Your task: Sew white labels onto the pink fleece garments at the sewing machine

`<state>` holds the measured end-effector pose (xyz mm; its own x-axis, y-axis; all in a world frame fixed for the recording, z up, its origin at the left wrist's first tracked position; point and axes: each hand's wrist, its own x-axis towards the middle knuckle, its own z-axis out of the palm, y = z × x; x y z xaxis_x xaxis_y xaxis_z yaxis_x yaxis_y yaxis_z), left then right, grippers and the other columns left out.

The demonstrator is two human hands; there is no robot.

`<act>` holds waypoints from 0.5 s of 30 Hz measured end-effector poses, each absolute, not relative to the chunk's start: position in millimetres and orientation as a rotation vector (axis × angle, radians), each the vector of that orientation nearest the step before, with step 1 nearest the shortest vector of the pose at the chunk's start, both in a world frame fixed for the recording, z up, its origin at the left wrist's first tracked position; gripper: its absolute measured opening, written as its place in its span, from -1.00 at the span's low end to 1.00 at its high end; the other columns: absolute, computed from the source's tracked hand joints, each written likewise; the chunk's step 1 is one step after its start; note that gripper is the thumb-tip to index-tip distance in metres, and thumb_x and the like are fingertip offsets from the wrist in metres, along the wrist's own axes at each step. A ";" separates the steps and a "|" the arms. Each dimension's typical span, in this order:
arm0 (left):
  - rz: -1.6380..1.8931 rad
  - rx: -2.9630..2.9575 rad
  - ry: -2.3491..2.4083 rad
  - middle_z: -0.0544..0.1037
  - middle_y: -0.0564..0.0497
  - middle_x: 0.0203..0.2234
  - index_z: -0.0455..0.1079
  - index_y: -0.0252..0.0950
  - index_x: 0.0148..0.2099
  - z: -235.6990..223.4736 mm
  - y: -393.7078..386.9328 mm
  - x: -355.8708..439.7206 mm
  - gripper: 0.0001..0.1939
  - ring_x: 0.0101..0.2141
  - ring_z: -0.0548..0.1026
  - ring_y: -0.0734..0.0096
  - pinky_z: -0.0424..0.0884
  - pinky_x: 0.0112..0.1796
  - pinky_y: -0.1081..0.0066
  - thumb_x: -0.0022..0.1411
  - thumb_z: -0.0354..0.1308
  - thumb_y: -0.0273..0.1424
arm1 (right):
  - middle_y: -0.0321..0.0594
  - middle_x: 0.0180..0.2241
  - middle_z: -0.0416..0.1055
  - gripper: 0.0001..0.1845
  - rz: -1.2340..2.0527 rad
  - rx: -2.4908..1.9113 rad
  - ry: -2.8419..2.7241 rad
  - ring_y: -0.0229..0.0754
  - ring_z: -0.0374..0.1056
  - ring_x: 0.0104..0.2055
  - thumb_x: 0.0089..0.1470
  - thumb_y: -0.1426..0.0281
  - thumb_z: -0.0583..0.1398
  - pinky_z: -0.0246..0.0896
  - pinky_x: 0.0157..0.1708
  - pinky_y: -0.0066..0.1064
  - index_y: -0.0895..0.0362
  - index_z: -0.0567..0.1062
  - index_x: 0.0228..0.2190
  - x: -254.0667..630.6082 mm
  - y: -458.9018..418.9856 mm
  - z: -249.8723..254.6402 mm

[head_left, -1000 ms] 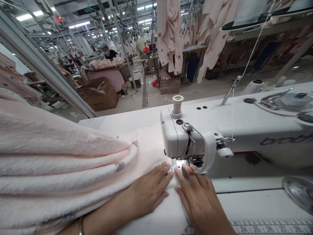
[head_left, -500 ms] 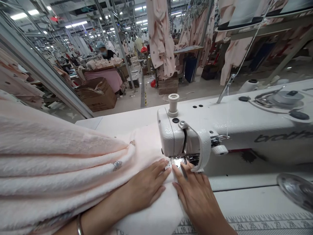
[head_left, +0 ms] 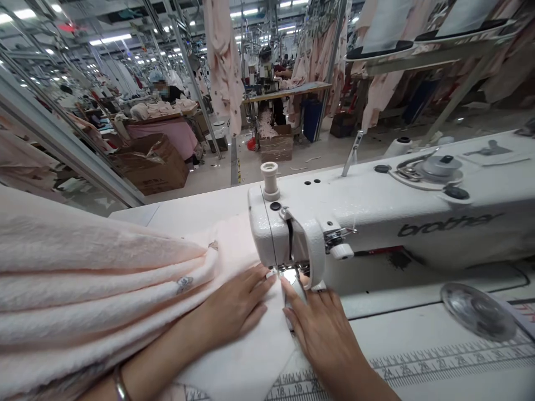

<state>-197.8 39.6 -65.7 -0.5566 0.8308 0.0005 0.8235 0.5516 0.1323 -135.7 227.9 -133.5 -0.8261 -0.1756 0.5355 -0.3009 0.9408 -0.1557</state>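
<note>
Pale pink plush fabric (head_left: 125, 289) with small printed motifs lies in folds on the left and runs flat under the head of a white sewing machine (head_left: 292, 223). My left hand (head_left: 236, 303) rests on the fabric just left of the lit needle area, fingers stretched out and palm down. On the other side, my right hand (head_left: 320, 323) lies with fingers spread at the fabric's right edge, its index fingertip close to the presser foot. Its other fingertips are partly hidden behind the machine's white guard. The needle itself is too small to make out.
A printed ruler strip (head_left: 418, 367) runs along the table's front edge. On the right sits a clear round dish (head_left: 478, 312). Thread cones (head_left: 387, 28) stand on a rack above. Behind are a cardboard box (head_left: 152, 164), hanging pink garments (head_left: 223, 61) and a seated person (head_left: 165, 92).
The view has turned slightly right, so the machine and hands appear further left. Both hands stay on the fabric beside the needle area, nearly unchanged. The fabric's front edge has shifted a little.
</note>
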 end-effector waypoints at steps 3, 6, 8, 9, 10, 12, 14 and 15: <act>0.189 1.412 2.726 0.32 -0.20 0.02 0.13 -0.33 0.18 -68.2 40.0 -204.0 -0.59 0.05 0.30 0.11 0.30 0.05 0.08 0.31 -0.09 -0.40 | 0.03 -0.03 0.31 -0.59 0.315 0.313 -2.573 0.05 0.18 0.03 0.23 0.30 -0.06 0.13 -0.08 -0.16 0.13 0.36 0.03 -135.7 226.7 -135.1; 0.220 1.417 2.746 0.35 -0.16 -0.01 0.16 -0.30 0.16 -69.8 39.5 -206.1 -0.62 0.03 0.31 0.13 0.30 0.04 0.08 0.31 -0.09 -0.39 | 0.02 -0.01 0.28 -0.60 0.325 0.299 -2.578 0.04 0.19 0.01 0.23 0.29 -0.06 0.15 -0.08 -0.15 0.10 0.37 0.02 -133.9 226.2 -134.3; 0.228 1.444 2.761 0.34 -0.17 -0.01 0.20 -0.31 0.12 -69.4 38.8 -205.2 -0.64 0.04 0.30 0.11 0.30 0.05 0.07 0.30 -0.08 -0.40 | 0.02 -0.02 0.29 -0.61 0.334 0.301 -2.579 0.03 0.20 0.00 0.23 0.30 -0.06 0.17 -0.10 -0.16 0.09 0.38 0.00 -131.6 226.6 -131.7; 0.225 1.457 2.764 0.34 -0.17 -0.01 0.21 -0.32 0.11 -69.0 38.4 -204.3 -0.65 0.05 0.30 0.10 0.30 0.05 0.07 0.30 -0.08 -0.40 | 0.01 -0.04 0.30 -0.62 0.338 0.305 -2.578 0.03 0.20 0.00 0.23 0.31 -0.05 0.18 -0.10 -0.16 0.10 0.38 0.00 -130.1 227.1 -130.0; 0.214 1.466 2.768 0.34 -0.18 -0.01 0.22 -0.32 0.10 -68.7 38.1 -203.4 -0.66 0.05 0.30 0.10 0.30 0.05 0.07 0.29 -0.08 -0.41 | 0.00 -0.05 0.30 -0.62 0.342 0.312 -2.576 0.02 0.20 0.01 0.23 0.32 -0.05 0.19 -0.10 -0.17 0.11 0.38 0.00 -128.4 227.4 -128.5; 0.187 1.481 2.769 0.34 -0.19 0.00 0.20 -0.34 0.12 -69.5 37.7 -202.0 -0.64 0.06 0.29 0.11 0.29 0.06 0.09 0.29 -0.08 -0.41 | -0.02 -0.05 0.32 -0.61 0.347 0.333 -2.565 0.01 0.19 0.02 0.22 0.33 -0.04 0.19 -0.09 -0.19 0.16 0.36 0.01 -124.9 226.7 -126.7; 0.174 1.504 2.782 0.32 -0.21 0.03 0.15 -0.36 0.15 -72.5 38.3 -201.7 -0.61 0.08 0.27 0.12 0.26 0.08 0.09 0.30 -0.10 -0.41 | -0.04 -0.02 0.32 -0.60 0.349 0.367 -2.546 -0.02 0.18 0.05 0.23 0.32 -0.04 0.18 -0.05 -0.21 0.21 0.35 0.02 -122.2 220.9 -127.4; 0.180 1.519 2.797 0.31 -0.22 0.04 0.13 -0.37 0.16 -74.5 38.9 -201.8 -0.60 0.10 0.26 0.12 0.25 0.09 0.09 0.30 -0.10 -0.41 | -0.05 0.00 0.31 -0.59 0.349 0.385 -2.535 -0.03 0.17 0.06 0.23 0.31 -0.04 0.17 -0.03 -0.21 0.23 0.35 0.01 -121.2 215.3 -128.7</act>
